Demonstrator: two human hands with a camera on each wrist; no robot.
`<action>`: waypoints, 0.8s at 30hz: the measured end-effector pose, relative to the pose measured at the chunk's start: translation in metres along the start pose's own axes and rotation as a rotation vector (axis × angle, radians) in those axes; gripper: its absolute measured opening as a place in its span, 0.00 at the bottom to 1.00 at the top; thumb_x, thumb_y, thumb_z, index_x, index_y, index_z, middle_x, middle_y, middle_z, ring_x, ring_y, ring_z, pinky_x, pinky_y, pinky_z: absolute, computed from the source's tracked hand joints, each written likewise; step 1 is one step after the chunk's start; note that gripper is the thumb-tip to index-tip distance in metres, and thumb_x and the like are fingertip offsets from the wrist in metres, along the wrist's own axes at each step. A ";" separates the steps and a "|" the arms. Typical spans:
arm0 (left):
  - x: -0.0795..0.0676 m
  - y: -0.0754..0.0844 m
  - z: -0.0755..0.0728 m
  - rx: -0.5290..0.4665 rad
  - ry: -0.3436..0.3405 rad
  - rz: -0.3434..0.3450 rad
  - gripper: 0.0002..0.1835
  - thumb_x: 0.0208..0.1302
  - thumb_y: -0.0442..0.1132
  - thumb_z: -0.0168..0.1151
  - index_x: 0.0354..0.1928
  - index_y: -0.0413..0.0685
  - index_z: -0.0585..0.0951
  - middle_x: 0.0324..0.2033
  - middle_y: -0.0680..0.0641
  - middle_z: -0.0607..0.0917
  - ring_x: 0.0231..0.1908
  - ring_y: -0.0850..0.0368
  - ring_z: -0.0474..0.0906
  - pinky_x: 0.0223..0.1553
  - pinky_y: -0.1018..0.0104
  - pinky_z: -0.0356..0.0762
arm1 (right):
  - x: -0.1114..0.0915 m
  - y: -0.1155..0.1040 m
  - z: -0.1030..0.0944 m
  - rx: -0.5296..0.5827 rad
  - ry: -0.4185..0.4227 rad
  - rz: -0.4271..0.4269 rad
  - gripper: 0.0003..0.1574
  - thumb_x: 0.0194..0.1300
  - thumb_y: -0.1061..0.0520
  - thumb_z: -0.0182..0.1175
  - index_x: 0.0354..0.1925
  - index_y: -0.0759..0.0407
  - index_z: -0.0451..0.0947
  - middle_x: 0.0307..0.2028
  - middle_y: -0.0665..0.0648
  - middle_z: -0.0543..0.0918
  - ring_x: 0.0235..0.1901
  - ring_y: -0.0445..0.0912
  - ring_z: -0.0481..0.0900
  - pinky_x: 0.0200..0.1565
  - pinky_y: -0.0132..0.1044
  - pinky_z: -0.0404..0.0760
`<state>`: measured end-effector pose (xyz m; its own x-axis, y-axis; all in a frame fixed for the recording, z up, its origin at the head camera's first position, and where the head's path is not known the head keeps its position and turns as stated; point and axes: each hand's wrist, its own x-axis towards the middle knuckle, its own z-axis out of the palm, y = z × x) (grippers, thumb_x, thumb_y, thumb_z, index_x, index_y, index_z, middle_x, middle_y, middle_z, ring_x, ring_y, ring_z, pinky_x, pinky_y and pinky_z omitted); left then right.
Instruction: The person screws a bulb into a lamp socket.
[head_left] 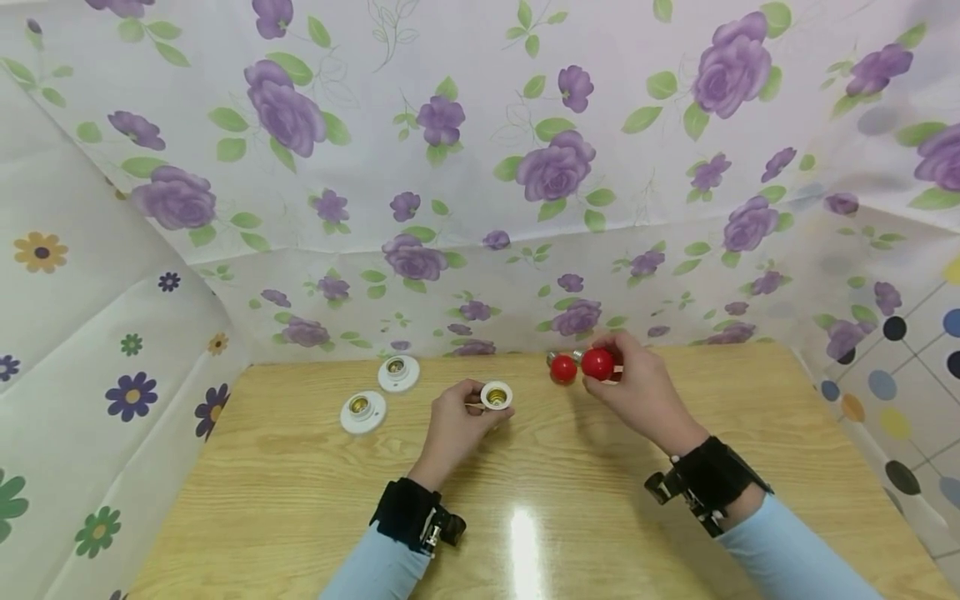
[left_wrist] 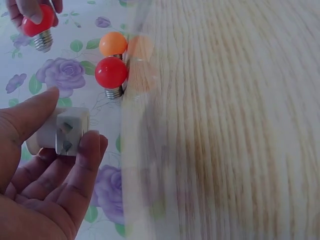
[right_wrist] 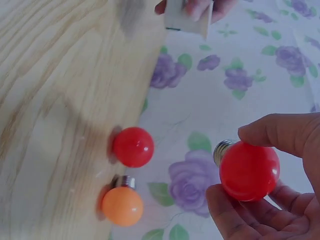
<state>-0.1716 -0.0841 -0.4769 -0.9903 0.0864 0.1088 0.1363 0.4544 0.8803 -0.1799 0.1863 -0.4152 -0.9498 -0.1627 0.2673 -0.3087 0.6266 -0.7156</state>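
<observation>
My left hand (head_left: 459,419) holds a white bulb socket (head_left: 497,396) between thumb and fingers, above the table. Its brass-lined mouth faces up in the head view; the left wrist view shows a blocky white base (left_wrist: 73,131) with two dark marks. In my right hand (head_left: 637,387) is a red bulb (head_left: 597,364), gripped by its globe, with the metal screw base (right_wrist: 223,151) pointing towards the left hand. Beside it a second red bulb (head_left: 563,369) lies on the table near the back edge. An orange bulb (right_wrist: 122,206) lies next to that one.
Two round white bulb sockets (head_left: 363,412) (head_left: 398,373) stand on the wooden table (head_left: 300,508) to the left of my left hand. A flowered sheet (head_left: 480,283) hangs along the table's back edge, and patterned sheets flank both sides.
</observation>
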 end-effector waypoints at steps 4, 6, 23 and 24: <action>0.001 0.000 0.000 0.000 0.007 0.032 0.20 0.47 0.48 0.73 0.42 0.50 0.79 0.36 0.53 0.81 0.34 0.63 0.78 0.34 0.71 0.76 | 0.000 -0.009 0.000 0.005 -0.002 -0.011 0.31 0.53 0.56 0.67 0.54 0.55 0.66 0.45 0.51 0.75 0.44 0.42 0.74 0.38 0.32 0.77; 0.001 0.002 0.001 0.009 0.013 0.046 0.20 0.48 0.45 0.73 0.43 0.49 0.80 0.37 0.53 0.81 0.36 0.63 0.78 0.35 0.71 0.76 | -0.001 -0.013 0.000 0.006 -0.009 -0.005 0.34 0.53 0.54 0.68 0.55 0.57 0.65 0.46 0.52 0.75 0.43 0.43 0.74 0.38 0.32 0.78; 0.001 0.005 0.006 -0.059 -0.056 0.042 0.19 0.48 0.42 0.73 0.44 0.48 0.81 0.35 0.55 0.81 0.34 0.61 0.78 0.34 0.69 0.76 | 0.000 -0.039 0.014 0.136 -0.062 -0.226 0.26 0.51 0.51 0.70 0.49 0.48 0.75 0.43 0.45 0.76 0.41 0.38 0.76 0.37 0.35 0.79; 0.001 0.005 0.006 -0.063 -0.063 0.041 0.19 0.47 0.41 0.73 0.44 0.49 0.81 0.35 0.55 0.81 0.34 0.61 0.78 0.34 0.69 0.76 | 0.000 -0.041 0.015 0.149 -0.071 -0.231 0.26 0.51 0.51 0.70 0.50 0.49 0.76 0.43 0.45 0.76 0.40 0.38 0.76 0.37 0.36 0.79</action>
<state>-0.1721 -0.0763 -0.4755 -0.9801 0.1599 0.1177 0.1725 0.3928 0.9033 -0.1679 0.1494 -0.3957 -0.8528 -0.3448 0.3922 -0.5167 0.4482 -0.7295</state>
